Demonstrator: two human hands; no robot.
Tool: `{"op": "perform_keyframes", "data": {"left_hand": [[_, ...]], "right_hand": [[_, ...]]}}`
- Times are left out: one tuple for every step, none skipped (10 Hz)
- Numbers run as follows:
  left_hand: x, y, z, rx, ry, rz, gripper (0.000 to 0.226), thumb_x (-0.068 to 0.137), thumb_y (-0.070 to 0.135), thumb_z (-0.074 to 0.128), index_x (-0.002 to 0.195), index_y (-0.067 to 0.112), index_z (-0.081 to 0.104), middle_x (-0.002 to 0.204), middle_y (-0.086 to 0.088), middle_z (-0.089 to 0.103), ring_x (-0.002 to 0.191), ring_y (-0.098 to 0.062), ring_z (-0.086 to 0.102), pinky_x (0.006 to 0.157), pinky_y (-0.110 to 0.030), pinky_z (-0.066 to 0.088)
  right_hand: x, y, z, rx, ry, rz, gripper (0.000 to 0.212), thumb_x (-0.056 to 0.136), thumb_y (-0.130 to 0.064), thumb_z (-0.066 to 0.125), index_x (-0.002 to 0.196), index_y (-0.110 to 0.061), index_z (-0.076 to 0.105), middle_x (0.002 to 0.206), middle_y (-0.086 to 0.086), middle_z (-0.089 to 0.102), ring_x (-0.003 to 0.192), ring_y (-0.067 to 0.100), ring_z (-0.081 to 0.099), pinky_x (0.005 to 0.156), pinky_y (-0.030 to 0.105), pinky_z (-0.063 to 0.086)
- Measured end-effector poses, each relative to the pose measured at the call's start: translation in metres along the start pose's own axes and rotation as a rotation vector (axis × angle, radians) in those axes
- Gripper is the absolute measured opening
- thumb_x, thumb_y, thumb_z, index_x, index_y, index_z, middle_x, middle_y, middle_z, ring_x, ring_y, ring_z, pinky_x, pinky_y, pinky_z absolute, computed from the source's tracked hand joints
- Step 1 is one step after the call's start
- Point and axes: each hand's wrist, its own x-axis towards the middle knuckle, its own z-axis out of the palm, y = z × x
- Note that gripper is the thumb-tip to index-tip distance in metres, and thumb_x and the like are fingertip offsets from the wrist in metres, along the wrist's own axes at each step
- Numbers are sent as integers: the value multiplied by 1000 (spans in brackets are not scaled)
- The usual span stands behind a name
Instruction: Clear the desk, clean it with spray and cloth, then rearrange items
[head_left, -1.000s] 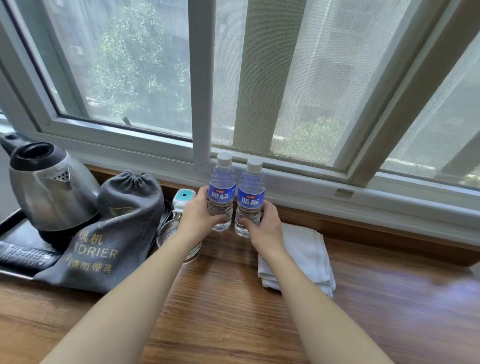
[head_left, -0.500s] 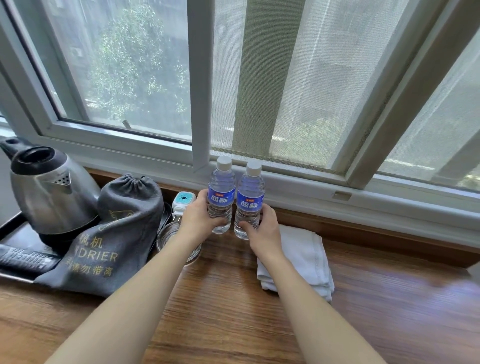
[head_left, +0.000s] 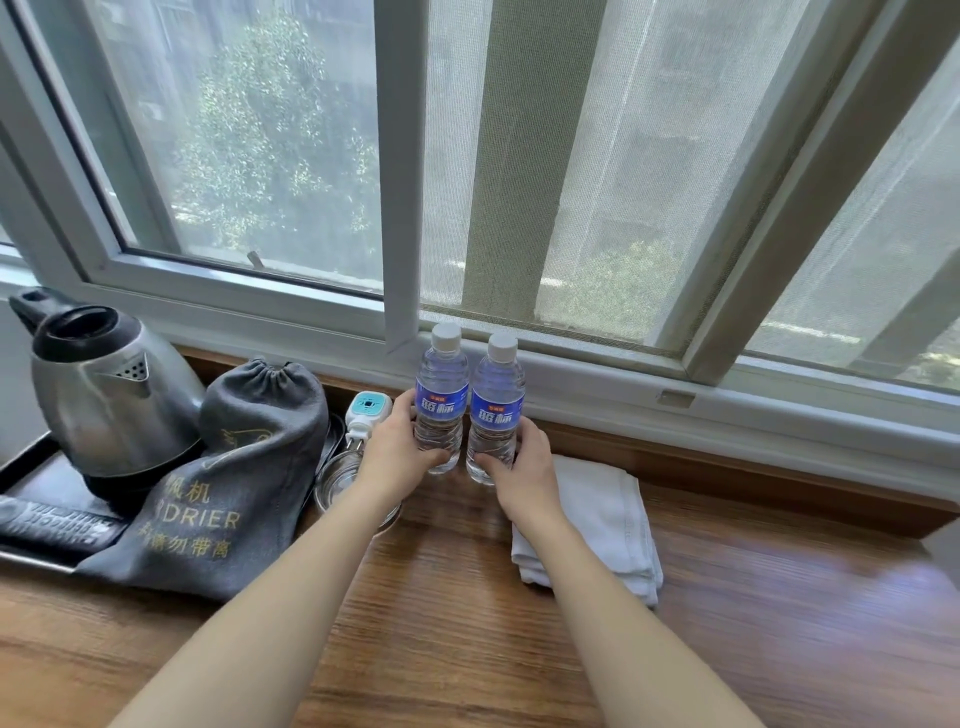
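**Bottles lined up at the window, rearranging seems near its end**

Left hand (head_left: 397, 452) wraps the left bottle (head_left: 440, 402); right hand (head_left: 519, 460) wraps the right bottle (head_left: 496, 410). Both bottles stand upright, side by side on the wooden desk (head_left: 467, 623), just under the window frame (head_left: 597, 374). A folded white cloth (head_left: 608, 525) lies just right of them. Kettle (head_left: 104, 395), grey pouch (head_left: 234, 467) and glass (head_left: 337, 483) are grouped at the left. I see no spray bottle, so I'd judge the wiping done; only putting the cloth away seems left.
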Motion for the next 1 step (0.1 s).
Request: {"op": "perform_keyframes", "data": {"left_hand": [[-4, 7, -7, -37, -24, -22, 90, 66, 6, 88, 140, 24, 41, 126, 7, 58, 111, -11, 56, 91, -28, 46]], "right_hand": [[-1, -5, -3, -26, -11, 8, 64, 79, -18, 83, 136, -18, 54, 129, 2, 54, 117, 13, 52, 96, 22, 37]]}}
